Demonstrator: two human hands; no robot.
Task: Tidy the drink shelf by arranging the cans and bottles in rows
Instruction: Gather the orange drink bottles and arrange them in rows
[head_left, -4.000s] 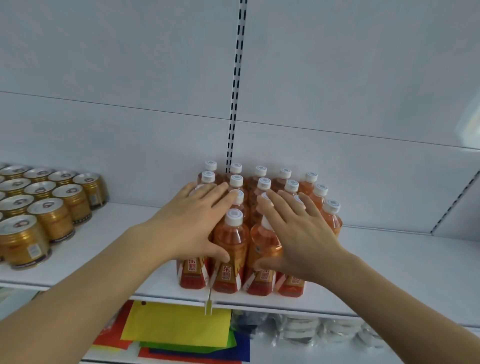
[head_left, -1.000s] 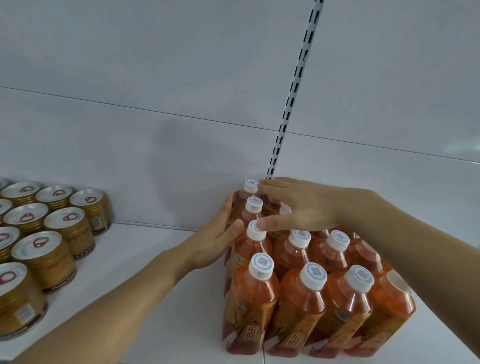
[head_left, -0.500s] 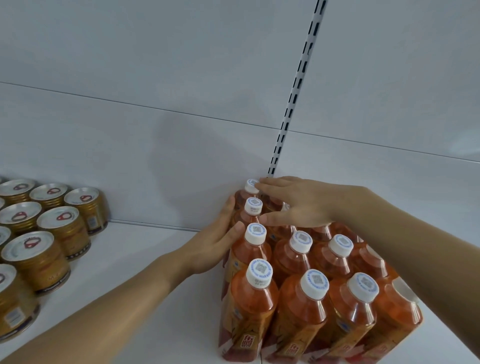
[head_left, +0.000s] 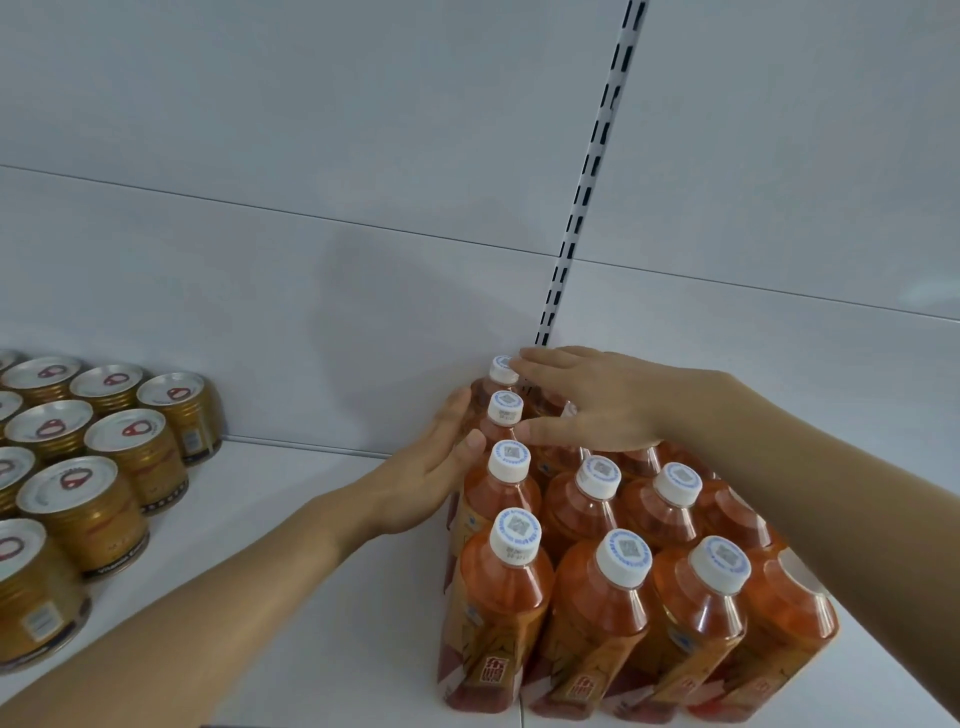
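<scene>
- On the white shelf (head_left: 291, 561), a block of orange drink bottles (head_left: 597, 540) with white caps stands in tight rows at the right; gold cans (head_left: 104, 457) stand in rows at the left, well apart from the bottles.
- Step in hand, as judged: squaring up the rear rows of the bottle block against the back panel (head_left: 311, 312).
- Left hand (head_left: 431, 478): fingers extended and together, flat against the left flank of the block beside the rear bottles. It grips nothing.
- Right hand (head_left: 597, 400): spread flat, palm down, over the caps of the rear bottles, fingertips beside the rearmost cap. It clamps nothing.
- The two hands are apart, bracketing the rear left corner of the block.
- Next move, as judged: light inward pressure from the left, with the right hand steadying the tops to prevent tipping.
</scene>
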